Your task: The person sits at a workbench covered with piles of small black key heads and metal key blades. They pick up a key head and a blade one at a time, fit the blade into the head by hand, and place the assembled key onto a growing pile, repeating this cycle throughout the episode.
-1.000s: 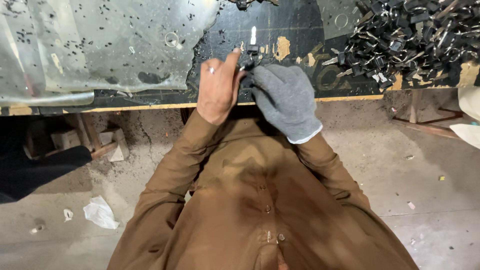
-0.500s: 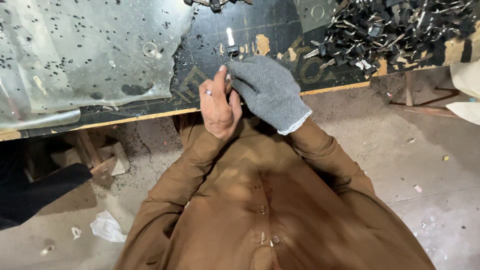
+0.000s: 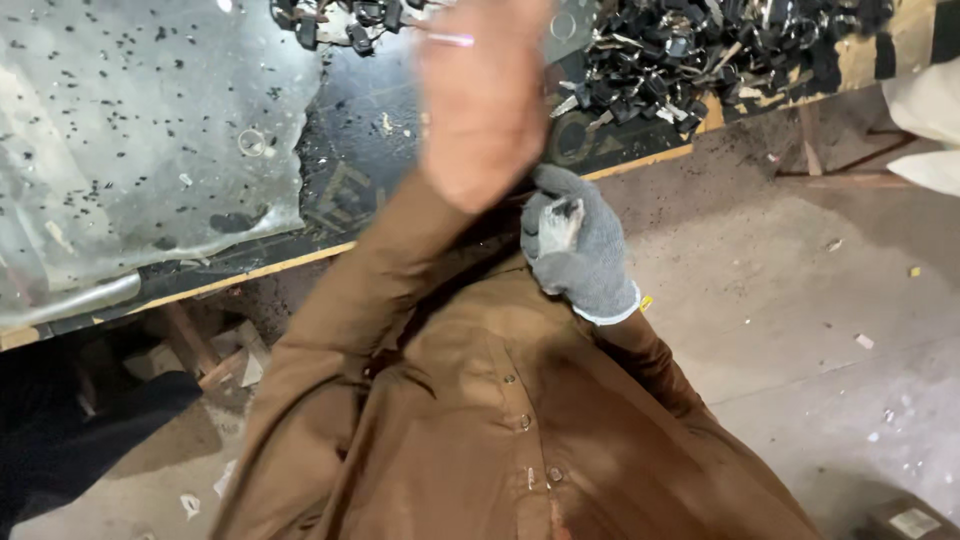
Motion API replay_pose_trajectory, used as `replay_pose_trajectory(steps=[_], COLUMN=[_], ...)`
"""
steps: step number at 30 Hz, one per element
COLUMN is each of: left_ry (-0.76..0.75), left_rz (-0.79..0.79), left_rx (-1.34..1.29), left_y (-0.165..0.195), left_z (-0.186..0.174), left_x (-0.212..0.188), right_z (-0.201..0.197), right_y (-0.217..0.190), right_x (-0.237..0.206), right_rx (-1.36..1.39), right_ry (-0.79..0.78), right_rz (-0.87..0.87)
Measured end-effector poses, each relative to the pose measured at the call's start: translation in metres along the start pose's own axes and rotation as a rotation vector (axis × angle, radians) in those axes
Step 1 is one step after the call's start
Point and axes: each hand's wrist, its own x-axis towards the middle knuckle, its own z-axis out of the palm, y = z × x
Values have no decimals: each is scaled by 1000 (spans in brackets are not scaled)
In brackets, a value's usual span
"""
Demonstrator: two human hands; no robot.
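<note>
I see my bare left hand raised over the dark worktable, blurred, a ring on one finger; whether its fingers are spread or together I cannot tell. My right hand, in a grey knitted glove, is curled closed around a small pale metal piece at the table's edge. A heap of black metal parts lies beyond, a crumpled clear plastic sheet on the left
</note>
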Motion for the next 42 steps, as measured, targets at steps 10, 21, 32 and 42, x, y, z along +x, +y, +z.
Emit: replay_pose_trajectory(steps=[10, 21, 32, 42], left_ry=[-128, -10, -39, 113], left_rz=[74, -206, 1, -194], left_rx=[-303, -236, -133, -170], left_y=[-2, -34, -40, -39], left_z=[81, -48, -10, -1], left_x=[-14, -93, -85, -113], right_z=[-26, 16, 46, 54], right_y=[3, -17, -35, -19], right_x=[1, 11, 72, 66], right_rx=[-175, -781, -1309, -1439], right_ry=[-58, -149, 29, -203], right_rz=[-113, -467, -688, -524])
